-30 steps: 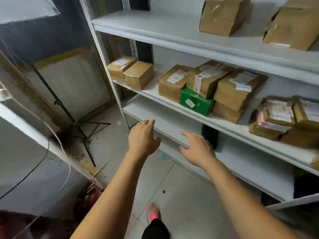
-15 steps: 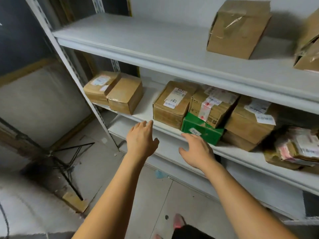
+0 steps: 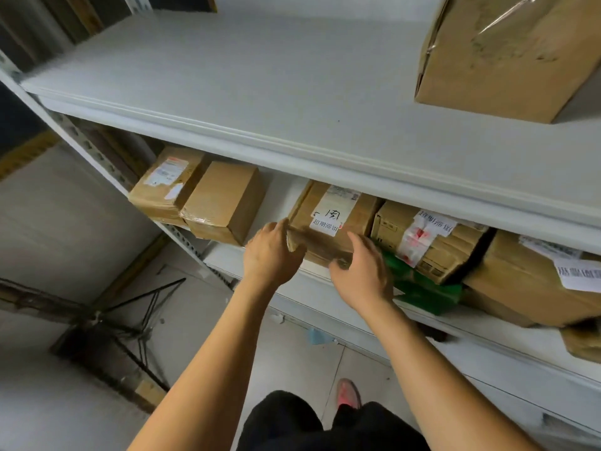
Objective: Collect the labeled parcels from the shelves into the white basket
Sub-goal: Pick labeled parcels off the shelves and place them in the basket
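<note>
- Cardboard, the labeled parcel (image 3: 328, 222) sits at the front edge of the middle shelf (image 3: 520, 340), its white label (with handwritten marks) facing up.
- At its front-left corner the left hand (image 3: 270, 255) grips it, fingers curled round the side.
- At its front-right corner the right hand (image 3: 361, 275) holds it, thumb low on the front face, fingers over the top; this hand is slightly blurred.
- Just right of the parcel, a green box (image 3: 426, 291) lies under a taped box (image 3: 429, 242) with a red-stained label.
- Further left on the same shelf, a plain brown box (image 3: 224, 203) touches a labelled carton (image 3: 162, 187).
- On the upper shelf (image 3: 260, 86) stands a large box (image 3: 500, 53).
</note>
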